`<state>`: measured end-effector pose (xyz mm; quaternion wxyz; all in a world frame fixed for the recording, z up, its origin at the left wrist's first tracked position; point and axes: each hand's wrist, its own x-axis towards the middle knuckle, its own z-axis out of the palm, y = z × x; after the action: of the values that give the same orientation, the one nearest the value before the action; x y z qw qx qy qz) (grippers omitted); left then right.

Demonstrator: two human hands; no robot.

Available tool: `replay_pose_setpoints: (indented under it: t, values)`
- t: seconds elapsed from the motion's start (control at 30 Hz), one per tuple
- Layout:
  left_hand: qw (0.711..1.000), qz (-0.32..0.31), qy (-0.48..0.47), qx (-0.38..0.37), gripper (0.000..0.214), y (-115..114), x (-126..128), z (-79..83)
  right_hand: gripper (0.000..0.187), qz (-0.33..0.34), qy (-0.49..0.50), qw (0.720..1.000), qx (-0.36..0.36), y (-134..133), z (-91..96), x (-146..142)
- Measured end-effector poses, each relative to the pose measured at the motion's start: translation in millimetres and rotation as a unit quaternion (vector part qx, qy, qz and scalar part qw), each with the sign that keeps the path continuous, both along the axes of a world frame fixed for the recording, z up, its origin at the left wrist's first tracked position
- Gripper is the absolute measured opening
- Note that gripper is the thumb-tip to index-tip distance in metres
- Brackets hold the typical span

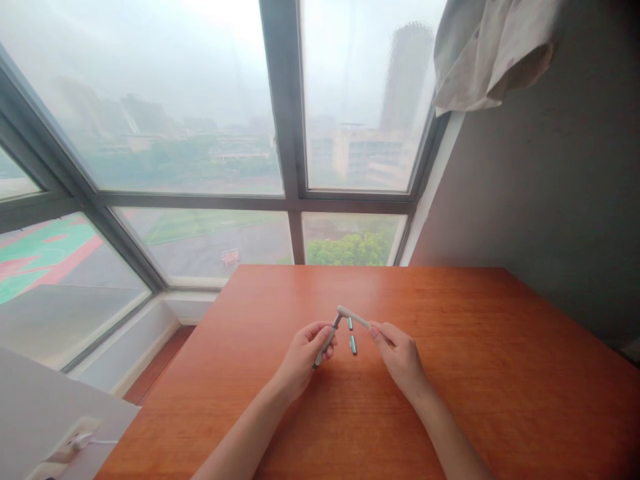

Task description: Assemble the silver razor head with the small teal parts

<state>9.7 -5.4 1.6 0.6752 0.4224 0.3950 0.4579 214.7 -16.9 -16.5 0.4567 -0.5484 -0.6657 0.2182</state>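
My left hand (306,352) is closed around the grey handle of a razor (325,348), which tilts up and away from me. In my right hand (400,353) is a slim, pale toothbrush (356,317), gripped near its end and slanting toward the left. The toothbrush's head meets the top of the razor, so the razor's head is mostly hidden. Between my hands, two small dark-and-green pieces that look like razor cartridges lie on the table: a farther cartridge (350,325) and a nearer cartridge (353,345).
The reddish-brown wooden table (475,373) stretches out around my hands. Beyond its far edge stand large framed windows (200,200). A pale cloth (493,60) hangs at the upper right, and a plugged-in socket (75,440) shows at lower left.
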Motion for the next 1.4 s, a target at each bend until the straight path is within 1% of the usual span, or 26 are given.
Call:
replay_pose_setpoints:
  t: [0.17, 0.37, 0.5, 0.63, 0.77, 0.9, 1.07, 1.17, 1.3, 1.4]
  values:
    - [0.999, 0.020, -0.030, -0.003, 0.034, 2.9, -3.1, -2.2, 0.041, -0.010, -0.012, 1.000, 0.002, 0.8, -2.0, 1.9]
    - [0.999, -0.008, -0.032, 0.001, 0.028, -0.9, -0.1, -3.9, 0.040, 0.011, 0.001, 1.000, -0.001, -1.0, 2.6, -0.2]
    - [0.999, -0.008, -0.049, -0.008, 0.029, -1.3, 0.0, -1.4, 0.041, -0.003, -0.003, 1.000, -0.005, -1.8, 2.8, 0.1]
    - [0.999, 0.026, -0.047, 0.011, 0.028, 1.6, -1.5, -2.6, 0.043, -0.016, 0.007, 1.000, -0.025, -1.5, 1.8, 1.4]
    - [0.994, 0.077, 0.007, 0.073, 0.026, 3.5, -3.4, -4.4, 0.048, -0.019, 0.060, 0.996, -0.065, -0.1, -0.6, 1.7]
    - [0.987, 0.088, 0.053, 0.125, 0.021, 3.6, -4.9, -4.7, 0.050, 0.005, 0.087, 0.991, -0.099, -0.3, -1.5, 0.6]
    - [0.980, 0.098, 0.085, 0.152, 0.022, 4.9, -6.9, -8.5, 0.047, 0.027, 0.088, 0.990, -0.107, -2.7, 0.8, -1.4]
    - [0.974, 0.125, 0.103, 0.161, 0.019, 7.2, -9.6, -11.1, 0.047, 0.029, 0.087, 0.989, -0.119, -3.5, 0.5, -1.8]
    - [0.971, 0.158, 0.089, 0.157, 0.019, 10.1, -12.7, -11.7, 0.048, 0.026, 0.083, 0.989, -0.121, -3.3, -1.5, -1.3]
    - [0.972, 0.154, 0.077, 0.160, 0.019, 10.3, -12.6, -10.5, 0.047, 0.015, 0.083, 0.989, -0.117, -2.3, -1.6, -0.6]
